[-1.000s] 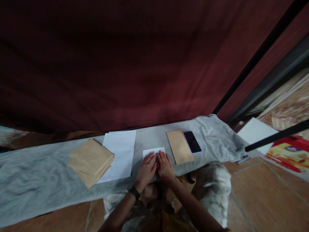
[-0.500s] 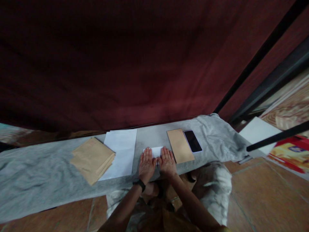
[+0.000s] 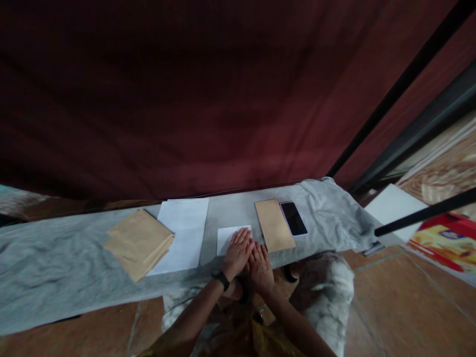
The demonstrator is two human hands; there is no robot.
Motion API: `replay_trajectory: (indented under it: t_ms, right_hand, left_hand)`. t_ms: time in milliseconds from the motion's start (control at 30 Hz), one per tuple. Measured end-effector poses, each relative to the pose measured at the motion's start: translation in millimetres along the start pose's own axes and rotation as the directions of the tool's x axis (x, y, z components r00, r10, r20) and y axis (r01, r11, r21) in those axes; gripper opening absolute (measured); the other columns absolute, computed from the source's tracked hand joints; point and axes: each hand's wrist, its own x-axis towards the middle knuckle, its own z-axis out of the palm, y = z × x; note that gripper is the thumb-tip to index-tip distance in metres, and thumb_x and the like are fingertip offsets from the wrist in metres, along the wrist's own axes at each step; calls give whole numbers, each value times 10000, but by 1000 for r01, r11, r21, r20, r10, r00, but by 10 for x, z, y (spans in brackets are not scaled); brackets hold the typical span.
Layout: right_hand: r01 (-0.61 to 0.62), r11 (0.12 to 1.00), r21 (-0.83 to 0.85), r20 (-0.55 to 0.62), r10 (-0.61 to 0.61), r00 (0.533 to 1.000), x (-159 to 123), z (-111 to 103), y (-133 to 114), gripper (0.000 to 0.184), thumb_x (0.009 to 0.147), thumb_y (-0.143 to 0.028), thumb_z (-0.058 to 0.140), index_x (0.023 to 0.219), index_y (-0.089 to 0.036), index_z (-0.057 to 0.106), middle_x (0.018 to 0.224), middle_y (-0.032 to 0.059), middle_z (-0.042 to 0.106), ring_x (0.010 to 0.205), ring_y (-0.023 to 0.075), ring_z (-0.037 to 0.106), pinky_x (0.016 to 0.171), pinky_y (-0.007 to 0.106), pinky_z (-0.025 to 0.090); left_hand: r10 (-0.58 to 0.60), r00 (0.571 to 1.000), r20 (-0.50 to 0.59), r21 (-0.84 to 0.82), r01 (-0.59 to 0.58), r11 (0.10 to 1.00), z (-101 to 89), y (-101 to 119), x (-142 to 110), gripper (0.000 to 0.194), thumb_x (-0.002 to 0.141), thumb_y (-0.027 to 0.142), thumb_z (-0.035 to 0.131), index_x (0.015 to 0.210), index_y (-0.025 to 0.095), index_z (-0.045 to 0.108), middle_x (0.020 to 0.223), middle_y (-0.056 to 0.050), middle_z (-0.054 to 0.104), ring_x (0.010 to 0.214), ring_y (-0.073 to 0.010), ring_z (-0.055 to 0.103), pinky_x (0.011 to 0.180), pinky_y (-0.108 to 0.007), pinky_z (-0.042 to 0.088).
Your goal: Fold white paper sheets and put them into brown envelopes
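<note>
A small folded white paper [image 3: 225, 238] lies on the grey cloth in front of me. My left hand [image 3: 239, 252], with a dark band at the wrist, rests flat over its right part, fingers stretched out. Beside it, my right hand [image 3: 259, 265] lies with its fingers extended at the paper's right edge, its fingertips close to or touching the left hand. Much of the paper's right side is hidden under the hands. Just right of my right hand is a brown envelope [image 3: 274, 225].
A dark-screened phone [image 3: 293, 218] lies beside the envelope. To the left, white sheets [image 3: 186, 233] sit partly under a stack of brown envelopes [image 3: 140, 243]. Grey cloth [image 3: 59, 267] covers the long bench. A red curtain [image 3: 223, 109] hangs behind, and black poles [image 3: 427, 216] stand at the right.
My left hand has slid right across the folded paper, uncovering its left part. The right hand has shifted slightly down, and the two hands are now closer together.
</note>
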Motion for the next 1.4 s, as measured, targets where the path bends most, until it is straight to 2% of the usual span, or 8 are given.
replay_trajectory:
  t_ms: [133, 300, 567, 767, 900, 1067, 1233, 1400]
  right_hand:
    - [4, 1000, -28, 31, -4, 1000, 17, -6, -5, 504, 963, -238, 495, 1446, -94, 490, 1461, 182, 526, 1413, 299, 410, 1178, 498, 301]
    - [-39, 999, 2, 6, 38, 999, 52, -45, -25, 495, 1002, -302, 448, 1470, -143, 465, 1473, 143, 525, 1420, 276, 406, 1182, 486, 297]
    - [-61, 997, 43, -17, 62, 998, 36, -14, -37, 512, 1012, -316, 419, 1508, -188, 414, 1549, 113, 432, 1428, 278, 395, 1169, 489, 306]
    - [-95, 993, 63, 11, 94, 995, 445, 67, -40, 487, 971, -231, 419, 1446, -165, 505, 1496, 116, 505, 1369, 282, 464, 1159, 491, 309]
    - [-109, 994, 15, 126, 106, 986, 830, 46, 123, 494, 946, -166, 417, 1427, -120, 521, 1440, 156, 551, 1310, 285, 509, 1120, 456, 355]
    - [-90, 996, 10, 186, 86, 979, 1141, 45, 315, 467, 882, -169, 560, 1347, -191, 595, 1360, 125, 610, 1211, 271, 567, 1075, 430, 398]
    - [-113, 993, -22, 259, 115, 959, 1351, 60, 318, 388, 814, -185, 681, 1201, -205, 667, 1266, 110, 652, 1114, 254, 598, 965, 381, 471]
    - [-120, 992, -26, 295, 122, 948, 1455, -25, 295, 322, 787, -184, 714, 1109, -173, 693, 1199, 122, 671, 1087, 243, 603, 942, 347, 480]
  left_hand:
    - [30, 999, 18, -44, -29, 999, 28, 108, 148, 510, 1036, 379, 300, 1485, 174, 426, 1576, -82, 401, 1487, -199, 300, 1229, -445, 234]
    - [43, 999, -26, 14, -43, 999, -15, -112, 157, 534, 1026, 368, 314, 1512, 159, 384, 1582, -92, 388, 1489, -213, 295, 1234, -450, 218]
    - [-86, 990, -113, 123, 100, 987, -74, -416, -212, 573, 1007, 387, 354, 1529, 152, 353, 1582, -122, 377, 1492, -239, 292, 1223, -464, 232]
    - [-182, 973, -143, 137, 202, 970, -106, -543, -413, 572, 998, 386, 366, 1503, 119, 390, 1571, -158, 387, 1467, -275, 340, 1203, -476, 262]
    - [-170, 983, -74, 88, 177, 980, -236, -652, -287, 497, 965, 307, 441, 1433, 147, 487, 1501, -152, 490, 1387, -274, 450, 1146, -455, 356]
    - [-153, 988, 23, 0, 153, 988, -479, -799, -18, 443, 904, 211, 540, 1344, 163, 557, 1374, -122, 579, 1285, -233, 522, 1106, -376, 390]
    - [-146, 987, 64, -28, 148, 989, -632, -837, 201, 323, 829, 185, 662, 1150, 165, 635, 1206, -104, 638, 1180, -243, 560, 1039, -372, 421]
    - [-182, 981, 71, -45, 185, 982, -665, -814, 314, 129, 787, 153, 697, 898, 180, 638, 998, -63, 651, 1040, -238, 594, 952, -370, 452]
